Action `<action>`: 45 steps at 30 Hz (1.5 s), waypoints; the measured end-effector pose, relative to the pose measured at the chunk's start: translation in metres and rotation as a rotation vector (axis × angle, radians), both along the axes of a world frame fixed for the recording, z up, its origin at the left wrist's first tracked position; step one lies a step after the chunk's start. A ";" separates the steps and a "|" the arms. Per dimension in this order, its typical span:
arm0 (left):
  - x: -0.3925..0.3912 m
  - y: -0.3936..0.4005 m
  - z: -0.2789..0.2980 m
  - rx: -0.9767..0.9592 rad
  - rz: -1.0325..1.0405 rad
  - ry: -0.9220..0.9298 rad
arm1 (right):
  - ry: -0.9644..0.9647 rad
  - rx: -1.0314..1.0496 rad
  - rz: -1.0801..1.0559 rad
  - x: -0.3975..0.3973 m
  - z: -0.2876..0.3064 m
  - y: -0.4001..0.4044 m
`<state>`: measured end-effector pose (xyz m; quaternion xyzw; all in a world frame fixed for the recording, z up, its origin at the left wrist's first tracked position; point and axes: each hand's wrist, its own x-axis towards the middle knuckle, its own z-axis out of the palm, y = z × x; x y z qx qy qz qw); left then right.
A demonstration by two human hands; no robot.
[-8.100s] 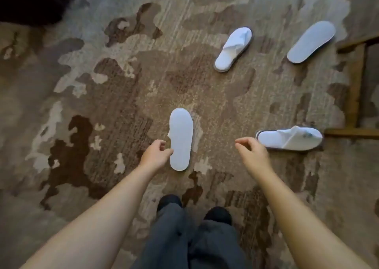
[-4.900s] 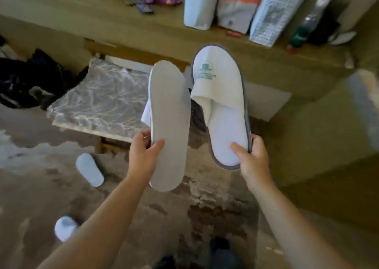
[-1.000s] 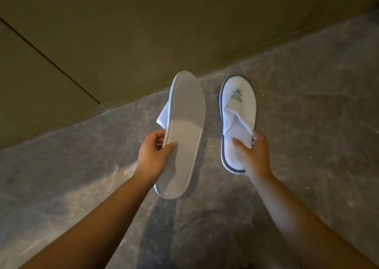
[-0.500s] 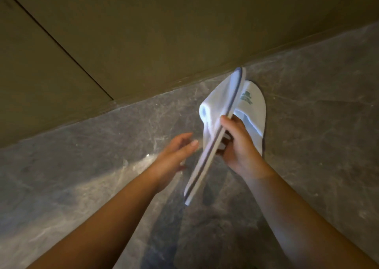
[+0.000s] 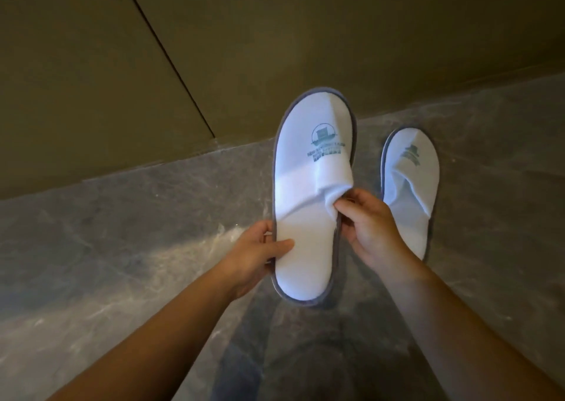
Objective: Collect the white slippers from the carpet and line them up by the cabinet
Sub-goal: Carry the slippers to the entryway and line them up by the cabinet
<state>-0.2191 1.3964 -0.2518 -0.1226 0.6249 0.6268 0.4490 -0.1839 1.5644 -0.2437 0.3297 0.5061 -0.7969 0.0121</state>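
Note:
I hold a white slipper [image 5: 308, 192] with a grey rim and a teal logo above the floor, its top facing me and its toe pointing at the cabinet. My left hand [image 5: 260, 257] grips its heel edge on the left. My right hand [image 5: 370, 226] pinches the edge of its strap on the right. A second white slipper [image 5: 411, 174] lies flat on the floor to the right, toe toward the cabinet [image 5: 275, 33], partly hidden behind my right hand.
The olive-brown cabinet front fills the upper half, with a door seam [image 5: 171, 61] running diagonally. Grey marble floor [image 5: 122, 232] spreads below it. My shadow falls on the floor beneath the held slipper.
The held slipper has turned from edge-on to top-side up. My left hand, open half a second ago, now grips its heel. My right hand has shifted to the strap.

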 end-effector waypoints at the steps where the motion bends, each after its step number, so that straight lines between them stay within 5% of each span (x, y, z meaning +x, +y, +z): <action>1: -0.001 -0.005 0.000 -0.020 0.045 0.016 | -0.012 0.028 0.021 -0.003 0.000 -0.007; 9: -0.005 -0.063 -0.017 -0.167 0.303 0.088 | -0.149 0.052 0.173 -0.028 -0.017 -0.060; 14: -0.007 -0.099 -0.044 -0.391 0.367 0.098 | -0.209 0.532 0.287 -0.022 -0.060 -0.066; 18: -0.012 -0.102 -0.062 -0.509 0.356 0.115 | -0.252 0.998 0.662 -0.008 -0.076 -0.059; 22: -0.013 -0.098 -0.069 -0.756 0.222 0.252 | -0.363 1.190 0.932 0.001 -0.084 -0.065; 25: -0.006 -0.098 -0.066 -0.915 0.048 0.446 | -0.345 1.235 0.952 0.006 -0.088 -0.066; 33: 0.021 -0.092 -0.076 -0.968 -0.667 0.690 | -0.302 1.249 0.939 0.009 -0.092 -0.063; 45: 0.018 -0.098 -0.075 -0.992 -0.655 0.691 | -0.267 1.126 0.884 0.010 -0.083 -0.058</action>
